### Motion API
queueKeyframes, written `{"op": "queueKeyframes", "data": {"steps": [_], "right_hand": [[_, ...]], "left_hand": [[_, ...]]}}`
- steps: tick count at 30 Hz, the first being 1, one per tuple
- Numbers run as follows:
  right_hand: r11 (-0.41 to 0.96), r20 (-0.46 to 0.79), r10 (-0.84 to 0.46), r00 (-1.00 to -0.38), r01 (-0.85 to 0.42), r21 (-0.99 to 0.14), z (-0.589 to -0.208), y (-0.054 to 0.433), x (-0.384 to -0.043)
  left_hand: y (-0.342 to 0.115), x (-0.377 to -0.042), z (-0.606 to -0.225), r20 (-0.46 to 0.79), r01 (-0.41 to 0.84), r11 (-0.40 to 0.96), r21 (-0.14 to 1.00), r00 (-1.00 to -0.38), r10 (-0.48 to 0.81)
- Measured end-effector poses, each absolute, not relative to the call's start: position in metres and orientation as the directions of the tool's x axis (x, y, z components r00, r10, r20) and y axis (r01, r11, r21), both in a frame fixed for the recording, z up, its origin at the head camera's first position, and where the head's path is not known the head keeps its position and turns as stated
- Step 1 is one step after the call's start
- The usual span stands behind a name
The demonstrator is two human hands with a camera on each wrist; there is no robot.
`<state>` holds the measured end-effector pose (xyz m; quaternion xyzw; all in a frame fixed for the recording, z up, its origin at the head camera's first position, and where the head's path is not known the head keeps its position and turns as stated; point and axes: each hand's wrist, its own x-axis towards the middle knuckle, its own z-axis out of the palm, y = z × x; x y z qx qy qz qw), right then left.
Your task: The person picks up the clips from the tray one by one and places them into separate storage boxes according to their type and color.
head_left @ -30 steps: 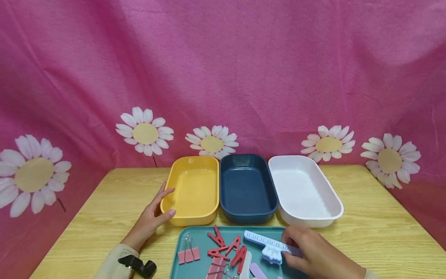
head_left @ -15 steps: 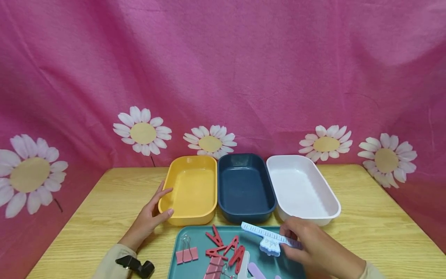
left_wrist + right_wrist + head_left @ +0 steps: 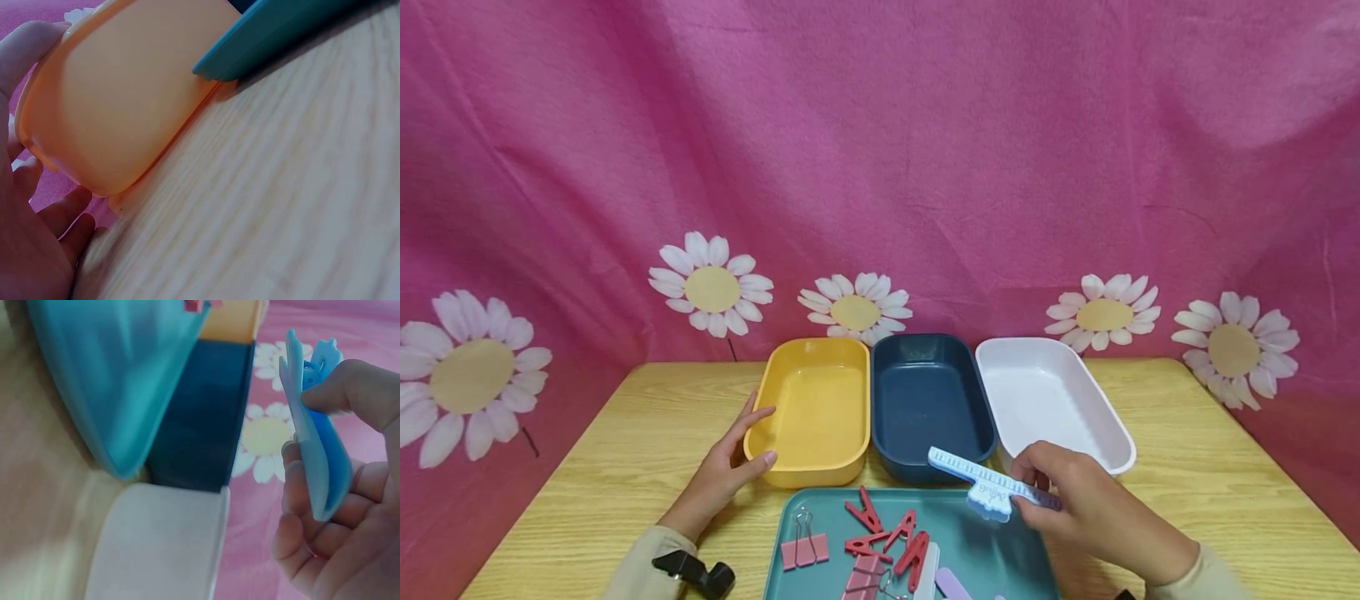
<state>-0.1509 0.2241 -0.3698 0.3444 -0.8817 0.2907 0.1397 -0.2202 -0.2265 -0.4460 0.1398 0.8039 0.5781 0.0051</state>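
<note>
My right hand (image 3: 1071, 504) pinches a light blue ruler clip (image 3: 988, 492) between thumb and fingers. Held above the teal tray (image 3: 992, 542), the long clip has scale marks on its bar and a cloud-shaped handle, and its left end overlaps the navy bin's near rim in the head view. Its spring shows in the right wrist view, between the two blue halves of the clip (image 3: 322, 450). On the left, my left hand (image 3: 722, 471) rests at the side of the yellow bin (image 3: 816, 477), thumb and index finger over its rim and other fingers along the outside.
A navy bin (image 3: 936, 417) and a white bin (image 3: 1052, 408) stand beside the yellow one in a row. On the tray lie several red clothespins (image 3: 867, 510), pink binder clips (image 3: 805, 550), a white clip (image 3: 927, 571) and a purple piece (image 3: 951, 583). A flowered pink cloth hangs behind.
My right hand has lifted the blue ruler clip off the teal tray and moved it up and forward toward the bins. The left hand has stayed at the yellow bin.
</note>
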Motion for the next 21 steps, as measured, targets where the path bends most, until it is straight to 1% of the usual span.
{"op": "queueKeyframes", "data": {"steps": [4, 11, 14, 18, 21], "right_hand": [[0.61, 0.482, -0.501, -0.718, -0.689, -0.392, -0.366, 0.229, -0.157], [0.644, 0.452, -0.456, -0.766, -0.635, -0.427, -0.363, 0.237, -0.167], [0.651, 0.462, -0.45, -0.764, -0.635, -0.416, -0.363, 0.239, -0.171], [0.659, 0.493, -0.448, -0.746, -0.648, -0.382, -0.363, 0.244, -0.176], [0.668, 0.483, -0.433, -0.761, -0.631, -0.395, -0.363, 0.247, -0.179]], "left_hand": [[-0.227, -0.219, -0.447, 0.158, 0.222, 0.267, 0.938, -0.958, 0.239], [-0.226, -0.22, -0.445, 0.135, 0.198, 0.28, 0.939, -0.964, 0.23], [-0.226, -0.221, -0.445, 0.132, 0.195, 0.279, 0.94, -0.964, 0.23], [-0.227, -0.221, -0.445, 0.135, 0.197, 0.269, 0.943, -0.963, 0.233], [-0.226, -0.221, -0.445, 0.138, 0.201, 0.268, 0.942, -0.962, 0.236]]}}
